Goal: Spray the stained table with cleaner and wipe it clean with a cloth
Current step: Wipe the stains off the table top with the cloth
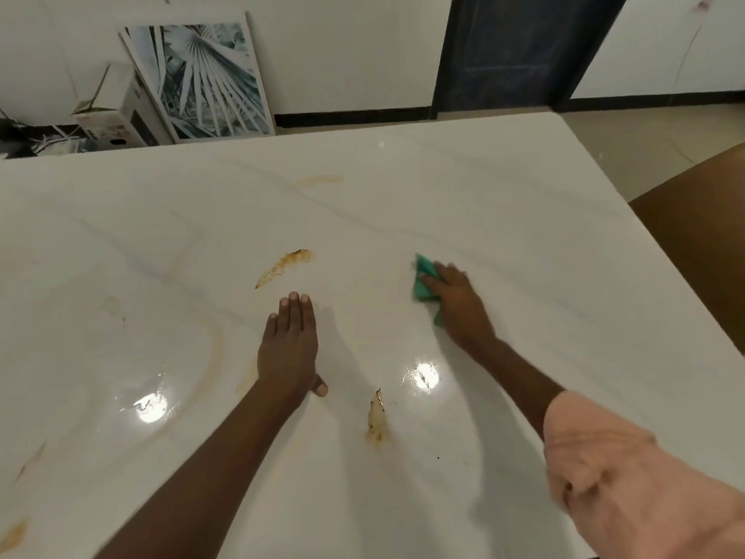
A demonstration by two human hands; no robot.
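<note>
Table, white glossy marble-look top, filled most of the view, far edge running across the top and right edge slanting down toward the near right corner. Green cloth sat on the table right of centre, well in from the right edge, pressed flat under the right hand; fingers lay spread over it, pinning rather than gripping, cloth corners showing past the fingertips and by the wrist. Pink sleeve covered the right upper arm at the near right corner. Left hand was flat on the bare top near centre, palm down, fingers together and extended, thumb out to the side, holding nothing. Orange-brown stain lay just beyond the left fingertips, not touching them. Second stain sat between the two forearms toward the near edge. Faint smear lay toward the far edge, another patch at the near left corner, with pale ring streaks on the left side. Wet shine with two light glares showed near the hands. Surface carried no other objects; wide free room on all sides of the cloth. Beyond the far edge a framed palm-leaf print leaned on the wall beside a white carton; dark door behind. Brown cardboard stood off the right edge.
</note>
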